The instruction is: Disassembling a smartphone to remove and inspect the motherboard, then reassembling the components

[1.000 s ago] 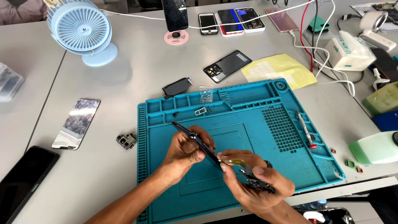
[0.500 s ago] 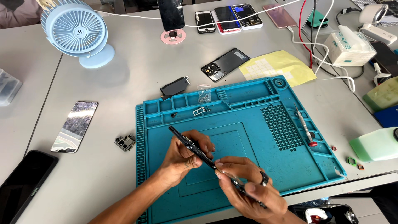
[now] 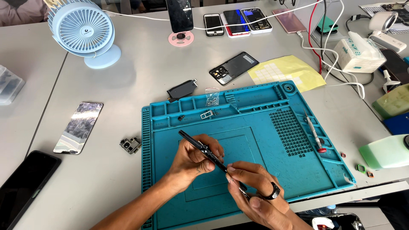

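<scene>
Both of my hands hold a thin black phone body (image 3: pixel 200 145) edge-on, slanting from upper left to lower right above the teal repair mat (image 3: pixel 272 170). My left hand (image 3: pixel 191 161) grips its upper half from below. At the lower end, my right hand (image 3: pixel 257 194), with a dark ring on one finger, pinches the edge with its fingertips. The lower end of the phone is hidden under that hand.
A red-tipped screwdriver (image 3: pixel 314 135) lies on the mat's right side; a tray piece (image 3: pixel 207 114) and tiny screws sit in its top compartments. On the table: a camera module (image 3: pixel 131 145), cracked screen (image 3: pixel 79 126), black phone (image 3: pixel 23 187), blue fan (image 3: pixel 84 32), back cover (image 3: pixel 234 68), yellow sheet (image 3: pixel 285 72), green bottle (image 3: pixel 385 151).
My right hand has slid up along the phone toward my left hand and now pinches its edge. The phone has stayed at much the same slant.
</scene>
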